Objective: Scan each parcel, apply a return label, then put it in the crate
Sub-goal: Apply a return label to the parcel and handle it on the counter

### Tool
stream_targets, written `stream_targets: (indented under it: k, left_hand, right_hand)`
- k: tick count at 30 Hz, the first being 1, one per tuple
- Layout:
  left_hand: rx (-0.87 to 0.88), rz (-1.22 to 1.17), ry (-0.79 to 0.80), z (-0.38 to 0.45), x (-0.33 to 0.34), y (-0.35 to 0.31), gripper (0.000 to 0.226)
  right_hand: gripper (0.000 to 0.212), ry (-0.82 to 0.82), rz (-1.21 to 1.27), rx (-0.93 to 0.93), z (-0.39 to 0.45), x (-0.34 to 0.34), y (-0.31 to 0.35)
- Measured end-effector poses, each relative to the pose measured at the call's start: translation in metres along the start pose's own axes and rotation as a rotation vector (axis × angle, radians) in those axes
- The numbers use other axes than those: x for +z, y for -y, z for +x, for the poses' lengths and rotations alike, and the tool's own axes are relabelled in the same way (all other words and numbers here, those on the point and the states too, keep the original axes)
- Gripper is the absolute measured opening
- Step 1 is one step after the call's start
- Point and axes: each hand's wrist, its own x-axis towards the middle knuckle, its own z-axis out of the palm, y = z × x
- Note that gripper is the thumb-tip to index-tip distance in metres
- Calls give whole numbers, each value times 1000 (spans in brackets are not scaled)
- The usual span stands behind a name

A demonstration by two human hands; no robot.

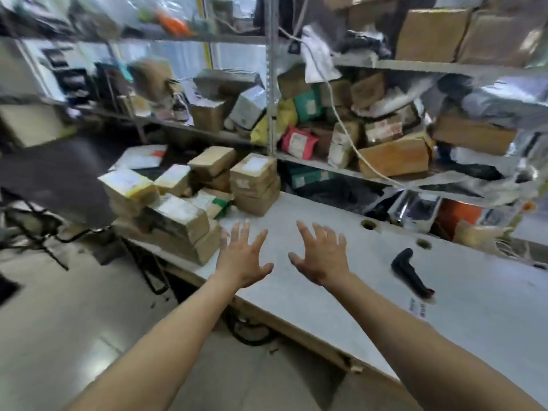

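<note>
Both hands are reaching out over the table (341, 292), fingers spread wide, holding nothing. The parcels (184, 221) are sitting up ahead to the left, closest to the left hand (241, 259); the right hand (323, 259) is farther away.

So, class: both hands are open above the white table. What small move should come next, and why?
Probably reach the left hand to the nearest box in the parcel stack. Both it and the right hand are empty, and the scanner lies unused on the table.
</note>
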Motion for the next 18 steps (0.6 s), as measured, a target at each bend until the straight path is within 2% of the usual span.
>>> stream_targets:
  k: [3,7,14,18]
  left_hand:
    - [-93,-5,-17,18,-4,75,89]
    - [-126,-21,-21,55,-9,124,92]
    - [-108,-125,-92,175,3,132,101]
    - [-118,-227,-68,244,16,132,108]
  right_hand:
    - [77,-32,77,-13,55,9,54]
    - [83,-18,123,18,120,23,83]
    - [91,9,210,77,235,50,69]
    - [97,41,248,128,301,67,51]
